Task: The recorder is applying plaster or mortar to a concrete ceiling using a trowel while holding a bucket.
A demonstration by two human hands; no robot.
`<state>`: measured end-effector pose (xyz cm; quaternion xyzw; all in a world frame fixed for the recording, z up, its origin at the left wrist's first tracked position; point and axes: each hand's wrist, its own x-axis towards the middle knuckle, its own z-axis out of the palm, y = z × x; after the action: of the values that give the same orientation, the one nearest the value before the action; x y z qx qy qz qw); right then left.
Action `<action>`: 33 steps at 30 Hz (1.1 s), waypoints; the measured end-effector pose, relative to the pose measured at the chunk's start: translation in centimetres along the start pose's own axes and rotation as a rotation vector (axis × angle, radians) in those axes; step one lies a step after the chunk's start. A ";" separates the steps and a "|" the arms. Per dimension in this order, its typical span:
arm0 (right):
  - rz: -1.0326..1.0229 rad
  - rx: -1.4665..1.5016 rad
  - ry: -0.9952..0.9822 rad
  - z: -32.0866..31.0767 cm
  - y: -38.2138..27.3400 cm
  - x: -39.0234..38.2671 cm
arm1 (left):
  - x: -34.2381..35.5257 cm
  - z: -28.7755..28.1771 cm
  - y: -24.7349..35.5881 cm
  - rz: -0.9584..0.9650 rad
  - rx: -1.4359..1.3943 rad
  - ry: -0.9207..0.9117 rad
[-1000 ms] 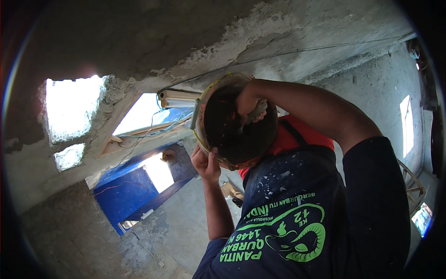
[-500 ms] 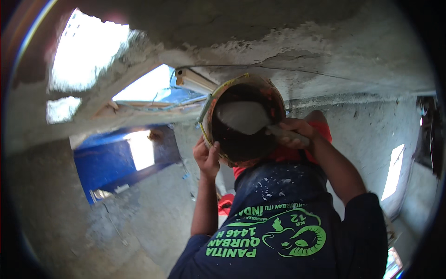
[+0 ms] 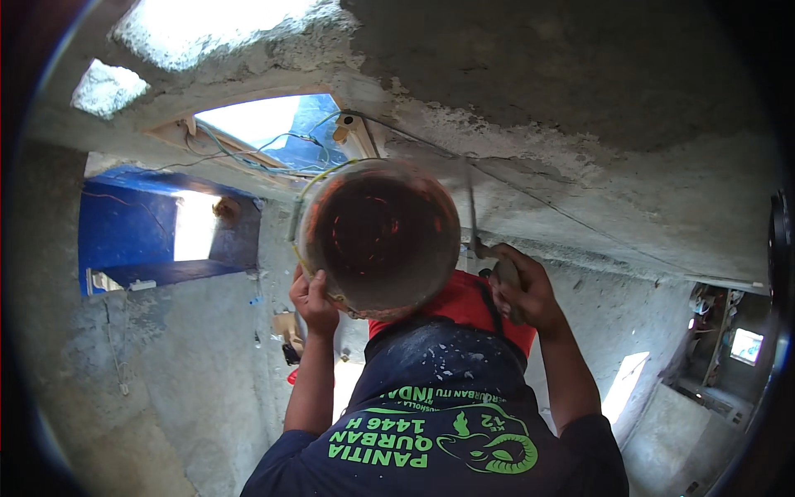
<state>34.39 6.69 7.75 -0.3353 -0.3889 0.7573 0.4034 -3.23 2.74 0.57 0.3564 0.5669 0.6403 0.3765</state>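
Observation:
A round bucket (image 3: 431, 277) is tipped so that its mouth faces me, showing a dark inside with reddish streaks. My left hand (image 3: 315, 303) grips its lower left rim, thumb over the edge. To the right of the bucket, my right hand (image 3: 527, 290) is closed around the handle of a trowel (image 3: 473, 207). The trowel's blade appears nearly edge-on, pointing up beside the bucket's rim and apart from it. Whether any mortar sits on the blade cannot be made out.
A rough, partly plastered wall surface (image 3: 571, 157) spans the top. A cable (image 3: 538, 201) runs along it from a wood-framed opening (image 3: 248, 124). At left is a blue-painted recess (image 3: 132, 224). Bright light patches fall on the right wall (image 3: 625, 385).
The trowel has come out from over the bucket's mouth to its right side and turned edge-on. My left hand still holds the rim. The whole view has shifted, with the bucket now further left.

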 end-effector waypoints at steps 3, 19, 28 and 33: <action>-0.074 -0.956 0.233 0.4 0.2 2.4 | -0.8 -1.8 -0.9 -0.040 -0.154 0.082; -0.698 -1.244 0.455 -0.5 6.0 21.1 | -1.9 -4.1 -3.1 -0.066 -0.293 0.186; -0.468 -1.287 0.602 -3.6 12.6 18.4 | -1.3 -4.1 -2.8 -0.021 -0.119 0.117; -0.553 -1.202 0.507 -1.9 8.4 18.5 | -1.4 -4.5 -3.0 -0.031 -0.226 0.113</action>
<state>24.66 20.32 -4.00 -0.5549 -0.7047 0.1798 0.4040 -6.34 -0.38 -2.91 0.2663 0.5170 0.7132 0.3913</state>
